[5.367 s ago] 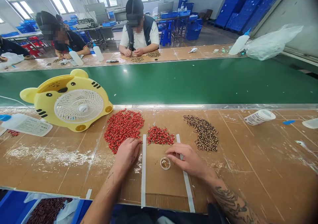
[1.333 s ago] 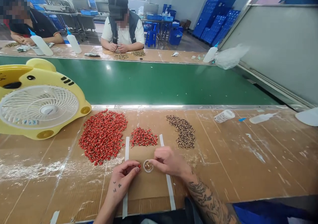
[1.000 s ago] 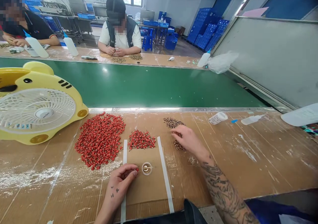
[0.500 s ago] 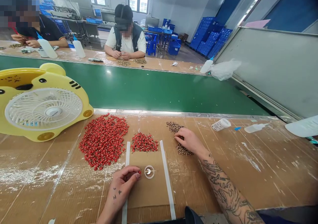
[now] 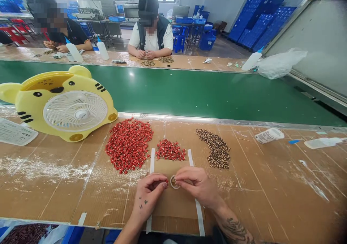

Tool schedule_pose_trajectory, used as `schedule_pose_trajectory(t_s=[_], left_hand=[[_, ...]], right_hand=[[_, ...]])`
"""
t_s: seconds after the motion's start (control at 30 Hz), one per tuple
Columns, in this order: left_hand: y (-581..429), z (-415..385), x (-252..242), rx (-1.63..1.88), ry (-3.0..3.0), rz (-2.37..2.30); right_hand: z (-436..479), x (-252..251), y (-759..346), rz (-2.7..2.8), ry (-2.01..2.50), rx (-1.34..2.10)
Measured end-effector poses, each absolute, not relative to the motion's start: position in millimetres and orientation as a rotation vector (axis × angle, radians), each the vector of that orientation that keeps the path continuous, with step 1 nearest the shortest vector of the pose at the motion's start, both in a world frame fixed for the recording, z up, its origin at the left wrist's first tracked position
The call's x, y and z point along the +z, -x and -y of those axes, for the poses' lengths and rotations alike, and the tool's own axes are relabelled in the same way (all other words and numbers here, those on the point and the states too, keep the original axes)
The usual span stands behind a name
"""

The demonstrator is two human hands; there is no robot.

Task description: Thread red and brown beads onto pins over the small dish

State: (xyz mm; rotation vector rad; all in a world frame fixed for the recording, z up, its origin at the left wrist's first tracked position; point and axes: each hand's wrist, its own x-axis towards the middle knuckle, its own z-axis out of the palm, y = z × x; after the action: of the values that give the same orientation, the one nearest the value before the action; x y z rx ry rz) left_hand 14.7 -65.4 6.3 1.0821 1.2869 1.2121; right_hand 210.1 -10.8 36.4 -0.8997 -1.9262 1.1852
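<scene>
My left hand is closed in a pinch on a small red piece, mostly covered by the fingertips. Just to its right, my right hand pinches a thin stick at a small round clear dish; the fingers hide much of both. The dish sits on a brown cardboard sheet between two pale tape strips. Behind it lies a small heap of red pieces, with a larger red heap to the left. Dark and gold bead-like pieces lie to the right.
A yellow animal-shaped fan stands at the left. To the right lie a white tub and a squeeze bottle. A green belt runs behind the table, with two people working across it.
My right hand has moved from the dark and gold pieces to the dish and pinches at the stick. My left hand stays beside the dish with its red piece. The view has shifted.
</scene>
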Motion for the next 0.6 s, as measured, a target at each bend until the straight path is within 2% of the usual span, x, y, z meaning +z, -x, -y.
schedule_pose_trajectory(t_s=[0.3, 0.6], left_hand=[[-23, 69, 14, 1.272, -1.338, -1.3], [-22, 73, 15, 1.265, -1.529, -1.35]], right_hand=[[23, 43, -203, 1.986, 1.068, 1.095], [28, 46, -199, 2.081, 0.988, 0.969]])
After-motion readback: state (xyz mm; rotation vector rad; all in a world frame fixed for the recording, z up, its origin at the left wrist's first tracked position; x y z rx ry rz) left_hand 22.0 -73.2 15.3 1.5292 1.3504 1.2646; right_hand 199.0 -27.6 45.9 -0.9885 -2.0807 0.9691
